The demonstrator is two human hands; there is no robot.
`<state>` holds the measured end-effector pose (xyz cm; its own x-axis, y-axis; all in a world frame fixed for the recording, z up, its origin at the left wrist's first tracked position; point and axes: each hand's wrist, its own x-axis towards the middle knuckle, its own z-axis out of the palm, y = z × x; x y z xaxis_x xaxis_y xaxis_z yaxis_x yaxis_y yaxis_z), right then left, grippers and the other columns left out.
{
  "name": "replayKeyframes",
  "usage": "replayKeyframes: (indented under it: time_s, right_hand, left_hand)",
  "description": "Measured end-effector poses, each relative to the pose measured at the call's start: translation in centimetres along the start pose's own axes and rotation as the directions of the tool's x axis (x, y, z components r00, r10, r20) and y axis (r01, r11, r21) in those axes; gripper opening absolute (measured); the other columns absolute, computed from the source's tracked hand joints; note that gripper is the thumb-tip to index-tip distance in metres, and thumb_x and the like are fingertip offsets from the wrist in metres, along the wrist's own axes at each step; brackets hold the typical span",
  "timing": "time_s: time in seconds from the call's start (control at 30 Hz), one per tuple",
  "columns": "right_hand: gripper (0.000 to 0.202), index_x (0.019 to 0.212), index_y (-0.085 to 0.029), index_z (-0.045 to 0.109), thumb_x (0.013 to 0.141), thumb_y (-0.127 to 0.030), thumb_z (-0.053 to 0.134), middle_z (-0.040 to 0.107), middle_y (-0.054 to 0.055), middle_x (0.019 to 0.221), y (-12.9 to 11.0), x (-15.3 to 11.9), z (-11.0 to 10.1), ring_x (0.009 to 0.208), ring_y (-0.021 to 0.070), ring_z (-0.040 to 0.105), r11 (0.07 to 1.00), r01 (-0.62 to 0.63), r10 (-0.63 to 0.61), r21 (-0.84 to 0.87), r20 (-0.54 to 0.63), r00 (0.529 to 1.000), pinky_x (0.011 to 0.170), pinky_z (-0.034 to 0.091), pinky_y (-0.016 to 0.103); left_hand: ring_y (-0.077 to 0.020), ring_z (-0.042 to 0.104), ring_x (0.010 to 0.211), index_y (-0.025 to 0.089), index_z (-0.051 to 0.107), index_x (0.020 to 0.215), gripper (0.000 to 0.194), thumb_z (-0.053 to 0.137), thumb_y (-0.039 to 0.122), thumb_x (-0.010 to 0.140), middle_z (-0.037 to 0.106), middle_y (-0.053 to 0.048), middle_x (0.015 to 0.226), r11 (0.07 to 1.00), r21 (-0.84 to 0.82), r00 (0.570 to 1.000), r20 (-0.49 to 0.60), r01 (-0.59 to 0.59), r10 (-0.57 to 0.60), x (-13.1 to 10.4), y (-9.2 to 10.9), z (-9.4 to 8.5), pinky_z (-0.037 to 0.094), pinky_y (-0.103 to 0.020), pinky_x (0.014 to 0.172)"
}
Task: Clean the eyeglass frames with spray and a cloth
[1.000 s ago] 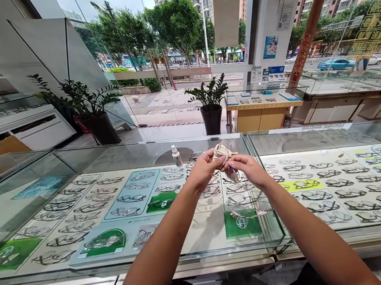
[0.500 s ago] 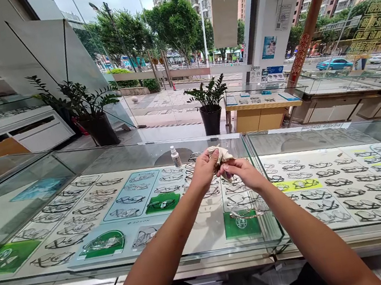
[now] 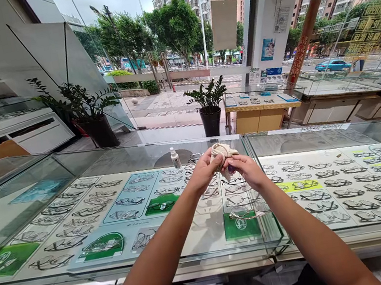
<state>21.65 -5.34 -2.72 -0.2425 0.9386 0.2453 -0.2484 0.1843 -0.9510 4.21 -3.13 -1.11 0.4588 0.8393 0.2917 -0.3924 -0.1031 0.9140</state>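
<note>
A crumpled cream cloth (image 3: 226, 150) is bunched between my two hands above the glass counter. My left hand (image 3: 206, 170) is closed on its left side, thumb pressed on top. The fingers of my right hand (image 3: 249, 170) pinch the lower right part of the cloth. A small shiny purple piece (image 3: 231, 168) shows at my right fingertips; it looks like a lens, but most of it is hidden. A small white spray bottle (image 3: 175, 159) stands upright on the counter, left of my hands.
Below the glass top (image 3: 210, 252) lie rows of eyeglasses (image 3: 337, 182), some on green display mats (image 3: 162, 204). A second display case adjoins on the right. Beyond the counter stand potted plants (image 3: 209, 109) and a wooden display table (image 3: 262, 112) before the window.
The cloth has been turned and bunched higher between my hands. My right fingers have shifted slightly, and the purple piece shows more clearly. The bottle stays in place.
</note>
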Motion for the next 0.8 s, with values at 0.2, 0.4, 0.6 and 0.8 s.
replayKeyframes:
  time_s: [0.2,0.4,0.6,0.8]
  right_hand:
    - [0.030,0.084,-0.022,0.083,0.086,-0.050,0.077,0.077,0.006,0.082,0.2,-0.1,0.4,0.075,0.0188,0.056,1.000,0.006,-0.006,-0.003,0.038,0.999,0.077,0.042,0.034]
    - [0.031,0.084,-0.022,0.083,0.090,-0.051,0.073,0.075,0.004,0.080,0.1,-0.5,1.1,0.073,0.0180,0.052,0.995,0.036,-0.027,-0.092,0.094,0.995,0.078,0.044,0.035]
    - [0.028,0.082,-0.021,0.082,0.089,-0.047,0.074,0.078,0.005,0.085,0.2,-0.3,0.7,0.076,0.0181,0.056,0.998,0.019,-0.015,-0.054,0.075,0.997,0.078,0.043,0.034]
    - [0.029,0.080,-0.019,0.082,0.081,-0.048,0.079,0.079,0.008,0.086,-0.2,-0.3,0.5,0.079,0.0204,0.061,0.997,-0.059,0.057,0.043,0.038,0.998,0.077,0.043,0.035]
  left_hand:
    - [-0.0082,0.048,0.056,0.014,0.064,0.109,0.049,0.088,0.047,0.081,0.060,0.004,0.068,0.998,0.047,0.998,-0.058,-0.036,0.038,0.0,0.0,0.4,0.038,-0.022,0.057]
    - [-0.0077,0.044,0.042,0.018,0.059,0.093,0.045,0.078,0.058,0.088,0.055,0.006,0.054,0.994,0.087,0.986,-0.146,-0.069,0.081,-0.1,-0.7,0.8,0.033,-0.021,0.047]
    - [-0.0101,0.052,0.048,0.015,0.062,0.090,0.051,0.071,0.066,0.090,0.061,0.001,0.060,0.995,0.093,0.990,-0.133,-0.025,0.037,0.1,-0.3,-0.2,0.039,-0.023,0.049]
    - [-0.0089,0.054,0.057,0.015,0.063,0.109,0.049,0.086,0.049,0.083,0.065,0.002,0.071,0.999,0.048,1.000,0.004,-0.021,0.020,-0.1,0.2,-0.2,0.044,-0.022,0.058]
